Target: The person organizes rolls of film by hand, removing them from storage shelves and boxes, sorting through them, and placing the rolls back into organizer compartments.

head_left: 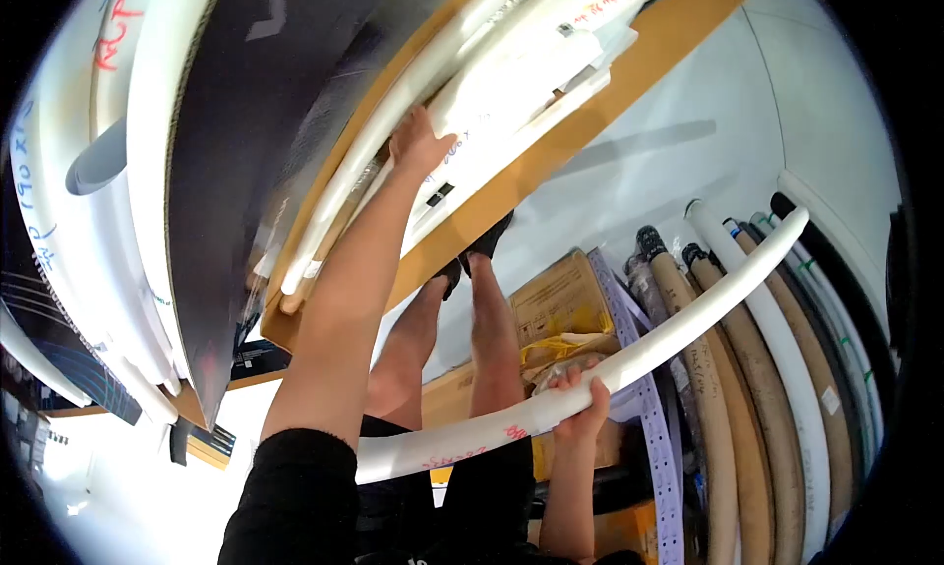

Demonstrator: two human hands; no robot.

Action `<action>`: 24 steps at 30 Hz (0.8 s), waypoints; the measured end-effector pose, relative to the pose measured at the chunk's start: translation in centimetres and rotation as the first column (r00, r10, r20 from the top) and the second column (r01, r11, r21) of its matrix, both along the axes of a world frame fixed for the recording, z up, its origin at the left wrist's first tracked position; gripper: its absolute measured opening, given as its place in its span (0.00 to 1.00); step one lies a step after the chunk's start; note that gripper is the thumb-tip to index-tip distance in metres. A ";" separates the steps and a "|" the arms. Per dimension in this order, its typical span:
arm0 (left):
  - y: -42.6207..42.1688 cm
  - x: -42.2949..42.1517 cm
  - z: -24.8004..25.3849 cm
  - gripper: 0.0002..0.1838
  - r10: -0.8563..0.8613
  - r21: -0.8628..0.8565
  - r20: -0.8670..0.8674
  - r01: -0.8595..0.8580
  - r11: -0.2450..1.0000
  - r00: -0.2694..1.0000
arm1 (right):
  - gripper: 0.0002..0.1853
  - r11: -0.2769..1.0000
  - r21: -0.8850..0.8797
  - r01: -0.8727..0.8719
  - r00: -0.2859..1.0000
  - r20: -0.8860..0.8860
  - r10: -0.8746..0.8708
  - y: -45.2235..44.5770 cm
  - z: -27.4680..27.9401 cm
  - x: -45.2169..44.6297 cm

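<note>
Handling the long cardboard box [639, 81] well probably comes down to lifting along its length, since its wall could scuff whatever is dragged across it. The white rolls [501, 83] inside lie close together, so parting one from its neighbours before pulling seems wise. To the right, a row of upright rolls [728, 398], brown, white and black, stands beside a perforated metal post [661, 457]; these call for care with anything long that swings that way.

The single white roll [678, 337] slants across the front of the person's body. Its far end reaches up in front of that row, though contact cannot be told, and its near end is hidden behind the left arm. A long tube like this likely bends or tips if held off balance, so a grip near its middle with an eye on the far tip should serve best.

The left hand [421, 147] lies over the boxed rolls, thumb apart; whether its fingers have hold of one, I cannot tell. The right hand [580, 403] has its fingers wrapped around the single roll, firm enough without denting it, I judge. Red writing [516, 431] shows near this grip.
</note>
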State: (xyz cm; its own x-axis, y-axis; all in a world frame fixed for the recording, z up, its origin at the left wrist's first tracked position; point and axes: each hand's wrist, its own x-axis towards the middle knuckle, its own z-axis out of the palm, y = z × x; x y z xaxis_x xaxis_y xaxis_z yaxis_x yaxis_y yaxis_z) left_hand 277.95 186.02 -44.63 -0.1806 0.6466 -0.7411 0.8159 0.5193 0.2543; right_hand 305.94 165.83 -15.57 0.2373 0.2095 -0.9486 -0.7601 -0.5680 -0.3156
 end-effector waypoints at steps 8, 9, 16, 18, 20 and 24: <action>-3.7 1.7 2.6 0.35 -0.234 0.263 0.103 0.200 0.944 0.967 | 0.18 0.996 0.003 -0.086 0.996 0.001 0.086 1.3 0.0 -0.5; -3.3 2.4 1.6 0.34 -0.198 0.357 0.059 0.164 0.920 0.978 | 0.18 0.998 0.004 -0.070 0.997 -0.013 0.070 1.2 -0.1 -0.5; -0.1 2.8 -0.4 0.36 -0.049 0.482 0.307 -0.111 0.869 0.950 | 0.17 0.996 -0.060 -0.070 0.997 0.010 0.071 1.5 -0.6 -1.4; 4.0 3.0 -1.9 0.40 0.281 0.061 0.474 -0.349 0.935 0.835 | 0.19 0.995 -0.028 -0.093 0.994 0.050 0.095 2.1 -0.9 -1.5; 5.2 3.5 -2.1 0.39 0.457 -0.035 0.457 -0.498 0.867 0.763 | 0.20 0.995 -0.071 -0.064 0.998 -0.001 0.064 1.6 -0.9 -1.7; 6.0 3.7 -5.2 0.28 0.751 -0.257 0.617 -0.842 0.474 0.235 | 0.21 0.993 -0.113 -0.034 0.999 0.006 0.035 2.2 -1.0 -2.4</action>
